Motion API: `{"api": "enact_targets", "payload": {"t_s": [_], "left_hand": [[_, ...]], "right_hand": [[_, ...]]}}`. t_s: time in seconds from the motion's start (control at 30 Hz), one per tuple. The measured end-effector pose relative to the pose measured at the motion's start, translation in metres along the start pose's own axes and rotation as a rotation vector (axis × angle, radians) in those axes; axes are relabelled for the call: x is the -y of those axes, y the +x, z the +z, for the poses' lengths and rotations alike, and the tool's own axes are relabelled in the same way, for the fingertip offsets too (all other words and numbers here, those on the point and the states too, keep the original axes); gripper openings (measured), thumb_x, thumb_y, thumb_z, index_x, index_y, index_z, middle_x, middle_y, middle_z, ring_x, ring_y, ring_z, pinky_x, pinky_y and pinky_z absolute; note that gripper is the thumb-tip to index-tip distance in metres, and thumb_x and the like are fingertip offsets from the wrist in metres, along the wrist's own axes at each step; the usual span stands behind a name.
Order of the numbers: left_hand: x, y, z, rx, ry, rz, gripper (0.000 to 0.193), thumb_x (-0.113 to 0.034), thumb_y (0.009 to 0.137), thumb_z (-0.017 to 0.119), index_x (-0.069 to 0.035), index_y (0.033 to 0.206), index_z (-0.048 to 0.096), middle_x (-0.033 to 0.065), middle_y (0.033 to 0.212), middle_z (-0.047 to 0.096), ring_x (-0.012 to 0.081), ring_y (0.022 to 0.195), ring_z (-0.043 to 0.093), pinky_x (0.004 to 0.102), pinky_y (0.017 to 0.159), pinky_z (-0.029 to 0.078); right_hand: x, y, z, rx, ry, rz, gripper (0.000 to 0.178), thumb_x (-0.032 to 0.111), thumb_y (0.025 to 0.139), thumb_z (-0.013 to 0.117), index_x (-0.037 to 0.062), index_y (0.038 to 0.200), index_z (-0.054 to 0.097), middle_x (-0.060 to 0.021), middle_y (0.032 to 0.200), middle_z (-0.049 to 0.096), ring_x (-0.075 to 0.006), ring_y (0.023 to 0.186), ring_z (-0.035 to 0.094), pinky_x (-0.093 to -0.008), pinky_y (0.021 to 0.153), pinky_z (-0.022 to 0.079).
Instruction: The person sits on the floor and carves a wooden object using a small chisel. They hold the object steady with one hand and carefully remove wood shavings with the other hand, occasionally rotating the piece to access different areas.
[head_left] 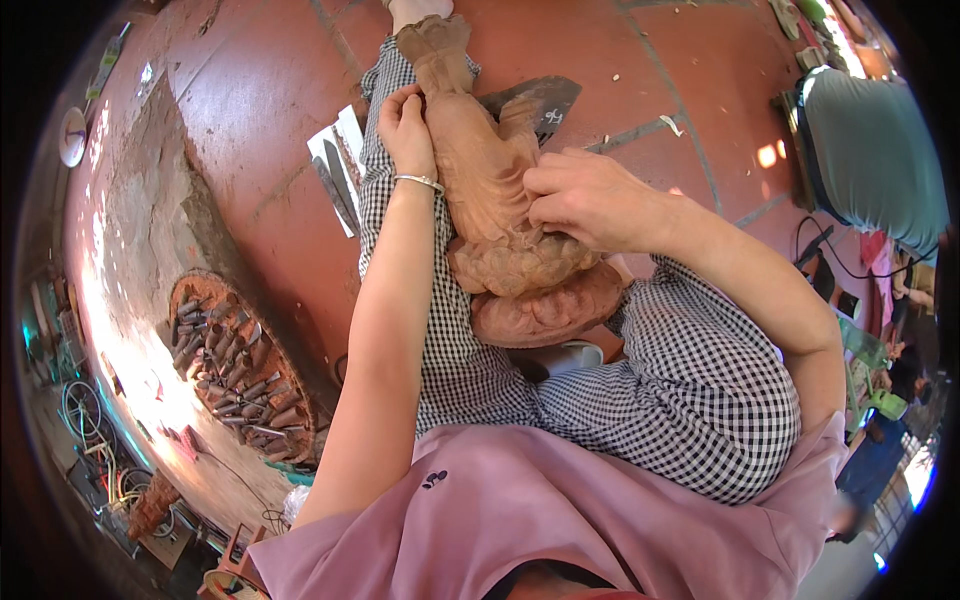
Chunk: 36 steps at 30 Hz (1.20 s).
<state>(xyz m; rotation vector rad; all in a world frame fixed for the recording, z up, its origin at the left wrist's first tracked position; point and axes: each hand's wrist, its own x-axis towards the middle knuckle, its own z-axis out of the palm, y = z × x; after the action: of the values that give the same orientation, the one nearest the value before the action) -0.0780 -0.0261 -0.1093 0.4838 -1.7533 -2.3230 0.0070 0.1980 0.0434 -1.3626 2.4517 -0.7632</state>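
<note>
A carved wooden statue (475,165), reddish brown, with draped folds, lies lengthwise along my legs. Its lumpy, rounded base (545,305) is nearest my body, and the narrower end points away toward my bare foot. My left hand (407,130) grips the statue's left side near the narrow end, fingers bent against the wood. Over the carved folds on the right side, my right hand (590,200) is closed with fingers curled down. Whatever those fingers pinch, if anything, is hidden. Beyond the statue a dark grey sheet (553,103) with white marks sticks out.
Left of my leg, a dark flat blade-like piece (338,185) lies on white paper. A round tray (180,290) packed with several wooden-handled tools rests on a long wooden slab (150,210). A grey-green cloth-covered seat (870,150) stands right on the red tile floor (270,100).
</note>
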Motion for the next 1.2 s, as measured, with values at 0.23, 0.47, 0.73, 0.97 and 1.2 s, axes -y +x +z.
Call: {"api": "enact_targets", "payload": {"t_s": [0.23,0.47,0.73,0.97,1.2], "left_hand": [[-0.003,0.0,0.001,0.006,-0.003,-0.017,0.016,-0.004,0.095,0.053,0.003,0.104,0.064,0.0052,0.095,0.065,0.0115,0.082,0.059,0.0246,0.074,0.049],[0.001,0.001,-0.007,-0.007,0.031,-0.003,0.015,-0.004,0.094,0.053,0.002,0.103,0.064,0.0054,0.095,0.065,0.012,0.084,0.059,0.0259,0.076,0.049],[-0.001,0.0,0.001,-0.009,0.004,-0.03,0.015,-0.003,0.094,0.053,0.003,0.104,0.063,0.0064,0.096,0.066,0.013,0.085,0.059,0.026,0.078,0.05],[0.0,-0.001,-0.003,-0.001,-0.035,-0.012,0.015,-0.003,0.094,0.054,0.004,0.104,0.063,0.007,0.097,0.066,0.0128,0.085,0.06,0.0256,0.078,0.05],[0.0,-0.001,0.002,-0.012,-0.021,-0.011,0.014,-0.003,0.094,0.054,0.003,0.103,0.063,0.0072,0.096,0.066,0.0131,0.084,0.06,0.0258,0.077,0.05]], "right_hand": [[-0.002,0.001,0.007,-0.072,0.107,-0.018,0.009,0.012,0.076,0.067,0.007,0.083,0.068,-0.0028,0.088,0.055,-0.0215,0.09,0.055,-0.0357,0.077,0.046],[-0.017,0.003,-0.008,-0.026,-0.094,-0.177,0.012,0.011,0.07,0.069,0.0097,0.083,0.069,-0.0016,0.086,0.054,-0.0203,0.087,0.054,-0.0331,0.076,0.045],[-0.012,-0.002,-0.005,-0.045,-0.038,-0.167,0.016,0.01,0.068,0.07,0.0089,0.084,0.066,-0.0012,0.085,0.053,-0.0203,0.087,0.055,-0.0333,0.078,0.046],[-0.008,0.001,-0.03,-0.095,-0.25,-0.066,0.011,0.01,0.068,0.066,0.007,0.079,0.065,-0.0018,0.086,0.057,-0.0192,0.087,0.057,-0.0328,0.076,0.047],[0.002,0.003,0.012,-0.145,-0.079,-0.071,0.012,0.01,0.068,0.065,0.0055,0.079,0.064,-0.004,0.083,0.056,-0.0221,0.085,0.058,-0.0341,0.075,0.05]]}}
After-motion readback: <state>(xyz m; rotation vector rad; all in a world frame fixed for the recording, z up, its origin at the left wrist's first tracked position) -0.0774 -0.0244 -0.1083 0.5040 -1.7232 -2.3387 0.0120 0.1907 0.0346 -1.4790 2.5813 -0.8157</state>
